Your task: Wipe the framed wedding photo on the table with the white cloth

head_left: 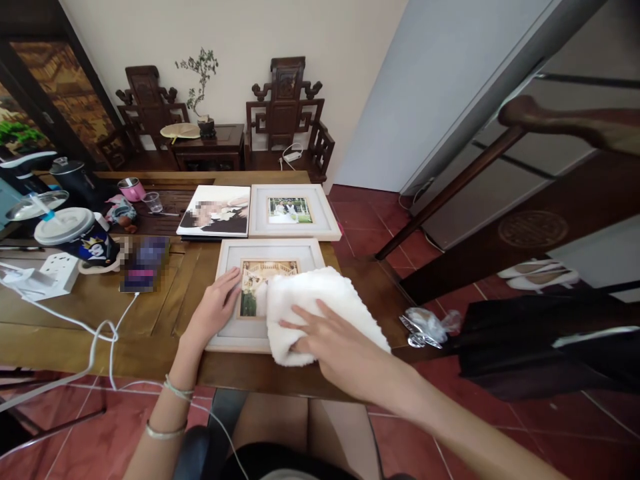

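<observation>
Head view: low centre on the desk [60, 333] lies 1 white picture frame [270, 248], stiff, flat and probably glazed and fragile, best held by its edges. Left hand [215, 308] rests open, flat on its left border. Right hand [333, 343] presses, fingers spread, on a soft white towel [320, 293] covering the frame's right side. Upper left, a lidded cup [75, 235] holds a straw; contents hidden.
</observation>
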Available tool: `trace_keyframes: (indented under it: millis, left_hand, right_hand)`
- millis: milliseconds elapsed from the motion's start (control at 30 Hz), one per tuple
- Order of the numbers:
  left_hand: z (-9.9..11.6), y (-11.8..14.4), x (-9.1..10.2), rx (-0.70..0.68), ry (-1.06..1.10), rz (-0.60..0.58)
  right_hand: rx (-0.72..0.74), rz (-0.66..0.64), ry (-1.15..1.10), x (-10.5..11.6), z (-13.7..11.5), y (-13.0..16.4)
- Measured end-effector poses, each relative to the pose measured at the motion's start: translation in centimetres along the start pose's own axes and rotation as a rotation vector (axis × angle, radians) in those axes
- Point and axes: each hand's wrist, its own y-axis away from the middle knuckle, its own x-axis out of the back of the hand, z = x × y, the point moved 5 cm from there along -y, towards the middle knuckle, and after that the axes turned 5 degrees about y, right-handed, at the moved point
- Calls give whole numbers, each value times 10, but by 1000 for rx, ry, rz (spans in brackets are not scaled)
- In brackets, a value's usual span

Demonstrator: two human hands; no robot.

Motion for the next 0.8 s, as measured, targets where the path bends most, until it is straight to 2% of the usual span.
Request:
trace_keyframes:
  millis: [67,167,333,433,567,800]
  left_hand:
    - [0,0,-1,-13,6,3]
    - [3,-2,1,-41,6,17]
    - [6,-3,4,-51,30,13]
    - [1,-1,4,-38,11,38]
    - [-8,1,1,-44,24,15]
    - [-11,4,0,-78,63,26]
  right_hand:
    - [-55,55,21,9,14,-9]
    - [-138,194,82,24,28,-44]
    - [-49,301,214,36,26,-132]
    - [-49,303,261,33,28,-163]
    - [-105,304,284,26,45,-158]
    - [-272,203,299,27,101,-93]
